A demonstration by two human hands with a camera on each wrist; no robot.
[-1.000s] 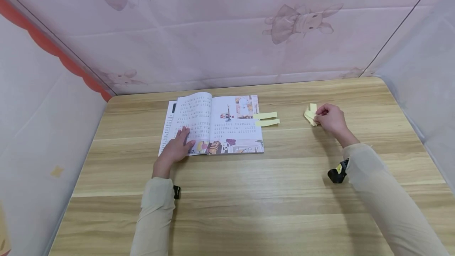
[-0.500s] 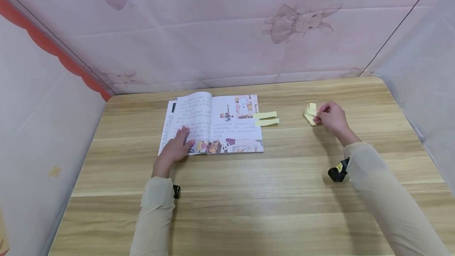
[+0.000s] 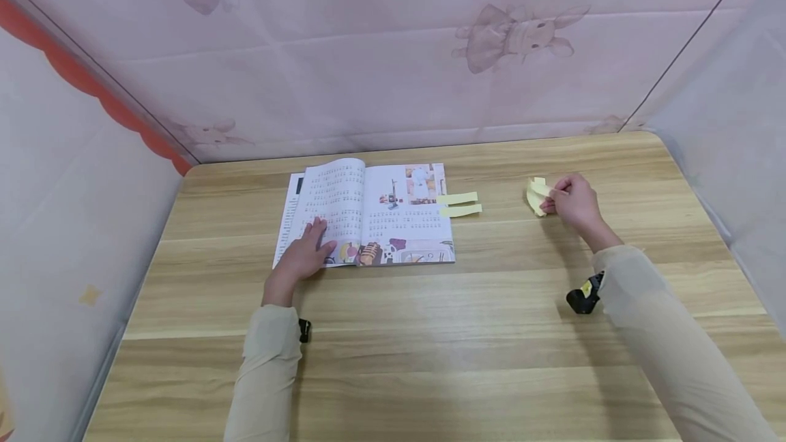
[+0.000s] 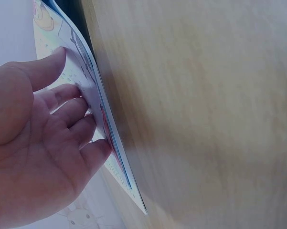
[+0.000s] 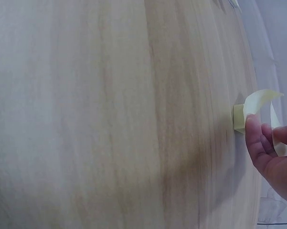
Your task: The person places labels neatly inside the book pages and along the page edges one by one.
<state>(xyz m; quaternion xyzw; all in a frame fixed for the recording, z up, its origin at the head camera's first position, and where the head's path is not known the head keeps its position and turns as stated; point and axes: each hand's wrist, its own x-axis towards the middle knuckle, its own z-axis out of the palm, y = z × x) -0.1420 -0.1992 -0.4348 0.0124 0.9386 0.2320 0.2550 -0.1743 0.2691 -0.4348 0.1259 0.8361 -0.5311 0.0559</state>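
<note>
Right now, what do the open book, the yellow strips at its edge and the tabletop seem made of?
Open book: smooth paper, judging by thin, curving printed pages. Yellow strips: matte paper, probably; they look thin and slightly wavy. Tabletop: pale wood grain, soft sheen; solid wood or laminate, unclear.

Pale beige sleeves (image 3: 264, 377), black wrist cameras (image 3: 579, 303), one apparently yellow-marked
</note>
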